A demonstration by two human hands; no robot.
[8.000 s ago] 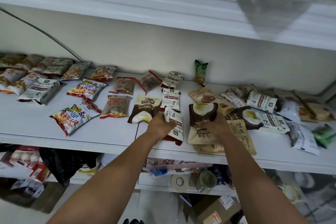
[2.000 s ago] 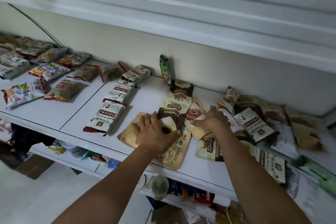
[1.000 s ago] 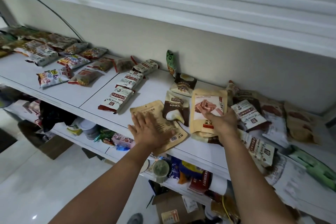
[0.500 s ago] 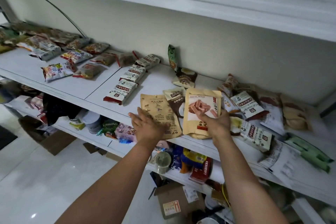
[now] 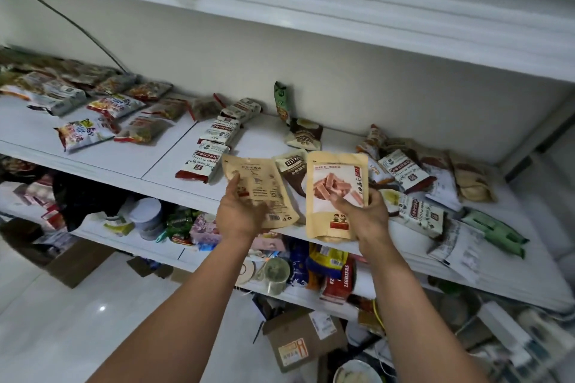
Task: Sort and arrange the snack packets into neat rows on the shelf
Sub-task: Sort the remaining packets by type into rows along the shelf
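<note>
My left hand (image 5: 239,211) grips a tan kraft pouch (image 5: 261,183) with its printed back facing me, lifted at the white shelf's (image 5: 102,162) front edge. My right hand (image 5: 362,214) holds a second tan pouch (image 5: 334,186) showing pink snack sticks, upright and facing me. Between them a brown coconut packet (image 5: 292,171) lies flat on the shelf. A column of three white-and-red packets (image 5: 214,137) runs back to the left of my hands. A loose pile of mixed packets (image 5: 413,183) covers the shelf's right part.
Colourful chip bags (image 5: 84,134) lie in rows at the far left. A green packet (image 5: 281,101) leans on the back wall. The shelf below holds cans, tape and boxes (image 5: 336,277). A cardboard box (image 5: 301,339) sits on the floor. Another shelf hangs overhead.
My left hand has picked the kraft pouch up off the shelf, where it lay pressed flat. The right hand has pulled the pink-stick pouch nearer the shelf edge.
</note>
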